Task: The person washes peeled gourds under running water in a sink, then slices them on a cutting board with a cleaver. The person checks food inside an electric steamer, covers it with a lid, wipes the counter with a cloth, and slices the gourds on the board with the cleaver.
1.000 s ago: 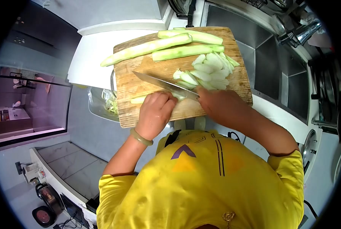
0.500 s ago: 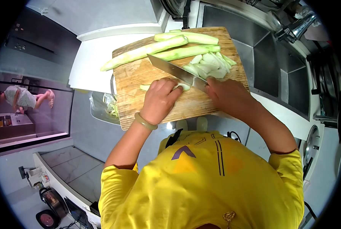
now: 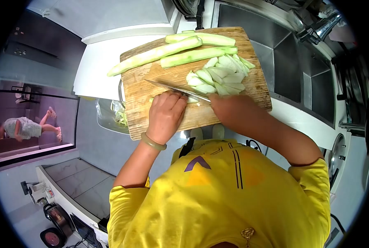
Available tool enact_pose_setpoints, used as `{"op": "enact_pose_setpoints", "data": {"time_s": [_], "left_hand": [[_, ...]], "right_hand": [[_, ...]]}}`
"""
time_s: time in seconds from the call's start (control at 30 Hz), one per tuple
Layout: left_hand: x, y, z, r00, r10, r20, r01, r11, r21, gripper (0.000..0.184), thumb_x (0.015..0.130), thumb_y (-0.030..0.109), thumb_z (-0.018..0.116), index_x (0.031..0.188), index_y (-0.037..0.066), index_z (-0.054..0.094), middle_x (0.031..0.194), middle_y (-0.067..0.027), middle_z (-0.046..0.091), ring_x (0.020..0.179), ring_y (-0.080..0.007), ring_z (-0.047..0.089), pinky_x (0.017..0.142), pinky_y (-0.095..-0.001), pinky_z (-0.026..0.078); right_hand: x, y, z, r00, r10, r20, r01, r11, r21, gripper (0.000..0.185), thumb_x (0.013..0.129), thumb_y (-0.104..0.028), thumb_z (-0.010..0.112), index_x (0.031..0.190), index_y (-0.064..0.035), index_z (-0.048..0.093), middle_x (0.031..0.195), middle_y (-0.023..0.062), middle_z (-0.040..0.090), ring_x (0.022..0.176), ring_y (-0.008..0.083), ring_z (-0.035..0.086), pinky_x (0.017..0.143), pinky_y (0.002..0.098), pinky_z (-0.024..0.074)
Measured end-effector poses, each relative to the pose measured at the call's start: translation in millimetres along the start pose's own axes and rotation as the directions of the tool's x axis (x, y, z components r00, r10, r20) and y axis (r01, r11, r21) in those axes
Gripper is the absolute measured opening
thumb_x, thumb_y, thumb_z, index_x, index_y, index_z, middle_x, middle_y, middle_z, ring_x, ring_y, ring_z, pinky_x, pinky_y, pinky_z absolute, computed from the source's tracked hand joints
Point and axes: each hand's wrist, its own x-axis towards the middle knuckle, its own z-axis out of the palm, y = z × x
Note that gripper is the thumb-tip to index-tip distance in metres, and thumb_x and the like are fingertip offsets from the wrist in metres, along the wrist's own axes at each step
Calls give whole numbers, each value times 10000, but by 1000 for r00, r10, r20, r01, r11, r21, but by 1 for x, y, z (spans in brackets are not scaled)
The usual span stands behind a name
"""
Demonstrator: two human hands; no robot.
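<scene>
My left hand (image 3: 166,113) presses a piece of peeled pale-green gourd (image 3: 192,100) onto the wooden cutting board (image 3: 135,108), fingers curled over it. In my right hand (image 3: 234,110) is the handle of a kitchen knife (image 3: 178,89). Its blade points left, beside my left fingertips and seen nearly edge-on; whether it touches the piece I cannot tell. Beyond the blade lies a pile of cut gourd slices (image 3: 223,74). Along the far side of the board rest longer peeled gourd lengths (image 3: 155,56), one overhanging its left edge.
A steel double sink (image 3: 289,74) with a tap (image 3: 322,29) is on the right. Below the board's left edge hangs a clear bin (image 3: 110,118) holding peelings. A person (image 3: 23,128) is beyond the glass at far left.
My right hand and the knife have moved left and toward me, and the blade has turned more edge-on. More slices show beside the pile. My left hand has shifted slightly left.
</scene>
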Motion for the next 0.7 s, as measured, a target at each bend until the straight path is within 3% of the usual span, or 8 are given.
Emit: {"op": "enact_pose_setpoints", "data": {"time_s": [0.1, 0.3, 0.4, 0.5, 0.57, 0.7], "left_hand": [[-3, 2, -4, 1000, -5, 2, 5, 1000, -2, 238, 765, 40, 725, 994, 28, 660, 966, -109, 628, 900, -304, 596, 785, -398, 492], [-12, 2, -9, 1000, -24, 17, 25, 999, -40, 245, 752, -1, 722, 988, 19, 656, 954, -120, 611, 889, -304, 593, 742, -378, 510], [-13, 3, -16, 996, -72, 51, 75, 995, -69, 255, 753, -28, 706, 1000, 11, 659, 970, -127, 618, 896, -318, 592, 771, -389, 513], [-19, -8, -19, 993, -81, 90, 85, 996, -40, 267, 752, -28, 702, 1012, 18, 659, 999, -126, 621, 896, -312, 592, 754, -392, 509], [-12, -13, -14, 994, -49, 102, 51, 999, -18, 254, 755, -1, 699, 1003, 35, 659, 1010, -114, 624, 910, -304, 588, 763, -390, 493], [10, -10, 13, 998, 63, 18, -63, 998, -10, 215, 758, 59, 699, 969, 63, 656, 983, -88, 627, 947, -291, 582, 807, -391, 454]], "right_hand": [[12, 6, 11, 997, -38, -70, 45, 995, 88, 154, 953, -172, 495, 925, -22, 518, 702, 187, 645, 637, 378, 652, 594, 485, 518], [2, -7, 2, 999, -29, 44, 26, 997, 73, 140, 957, -167, 487, 940, -29, 508, 685, 194, 636, 635, 378, 652, 589, 486, 517], [9, -7, 17, 995, -79, -62, 86, 991, 106, 161, 965, -193, 493, 941, -34, 510, 691, 197, 637, 641, 381, 653, 595, 494, 514], [15, -3, 20, 1000, 4, -11, -3, 995, 102, 155, 957, -190, 506, 943, -35, 508, 701, 207, 635, 639, 385, 649, 598, 507, 507], [15, 5, 12, 993, 116, 31, -118, 992, 54, 143, 950, -174, 510, 945, -31, 503, 694, 211, 628, 639, 396, 643, 605, 518, 505], [-2, 5, -9, 997, 81, -16, -78, 986, 148, 137, 951, -164, 497, 952, -27, 501, 699, 217, 630, 649, 405, 641, 613, 520, 506]]}}
